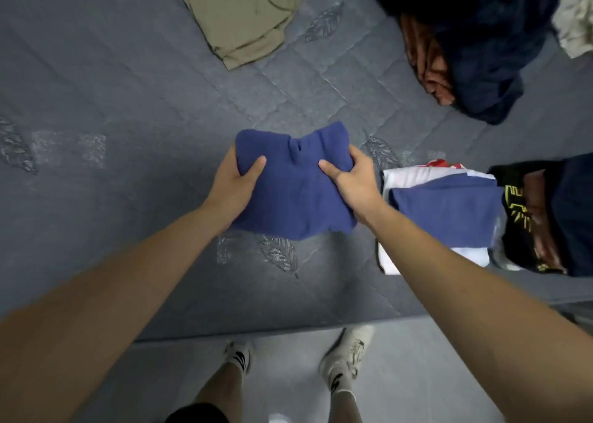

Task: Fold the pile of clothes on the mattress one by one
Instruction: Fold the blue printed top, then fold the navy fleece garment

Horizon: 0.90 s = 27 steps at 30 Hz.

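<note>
A folded blue garment (pixel 293 194) is held just above the grey quilted mattress (pixel 128 108), near its front edge. My left hand (pixel 233 185) grips its left side, thumb on top and fingers underneath. My right hand (pixel 353 178) grips its right side the same way. To the right lies a stack of folded clothes (pixel 446 210) with a blue piece on top of white ones. The unfolded pile (pixel 475 37), dark navy with an orange-brown piece showing, sits at the far right of the mattress.
A folded khaki garment (pixel 247 15) lies at the far middle. A black garment with yellow print (pixel 519 217) and more dark clothes lie at the right edge. My feet in light shoes (pixel 346 352) stand on the floor below the mattress edge.
</note>
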{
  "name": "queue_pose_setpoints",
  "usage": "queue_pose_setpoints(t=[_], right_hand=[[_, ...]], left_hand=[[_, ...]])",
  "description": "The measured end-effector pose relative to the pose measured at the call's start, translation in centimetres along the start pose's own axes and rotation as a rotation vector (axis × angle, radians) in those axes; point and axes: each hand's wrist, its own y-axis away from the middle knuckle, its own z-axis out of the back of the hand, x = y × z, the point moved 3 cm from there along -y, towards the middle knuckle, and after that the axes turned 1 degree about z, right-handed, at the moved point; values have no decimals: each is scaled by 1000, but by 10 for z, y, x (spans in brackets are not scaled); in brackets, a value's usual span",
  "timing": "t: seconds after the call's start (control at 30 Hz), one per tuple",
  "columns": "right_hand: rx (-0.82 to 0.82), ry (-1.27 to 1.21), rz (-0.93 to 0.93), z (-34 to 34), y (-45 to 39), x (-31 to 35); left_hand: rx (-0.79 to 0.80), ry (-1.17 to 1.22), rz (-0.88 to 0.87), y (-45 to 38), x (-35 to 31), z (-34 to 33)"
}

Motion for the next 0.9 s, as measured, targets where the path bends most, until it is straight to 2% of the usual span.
queue_pose_setpoints(t=[0.17,0.43,0.53,0.6,0.67,0.7,0.77,0.83,0.9], right_hand=[[-41,26,22,114,28,-5],[-194,176,59,287,37,-51],[-220,380,18,325,17,-79],[-253,721,20,335,6,-97],[-315,998,104,333,6,-104],[-331,1058,171,329,9,-103],[-270,1059,331,316,10,-100],[-121,1043,447,298,6,-107],[1,1084,483,284,-3,-126]], left_hand=[[97,27,13,37,-27,-93],[142,76,-17,77,-58,-275],[5,-41,0,68,-47,-323],[-169,-256,70,65,-36,-339],[-294,-476,129,69,-31,-343],[-330,-586,48,71,-32,-344],[-270,-810,-294,73,-36,-353],[-43,-996,-554,71,-28,-367],[154,-1123,-600,64,-4,-379]])
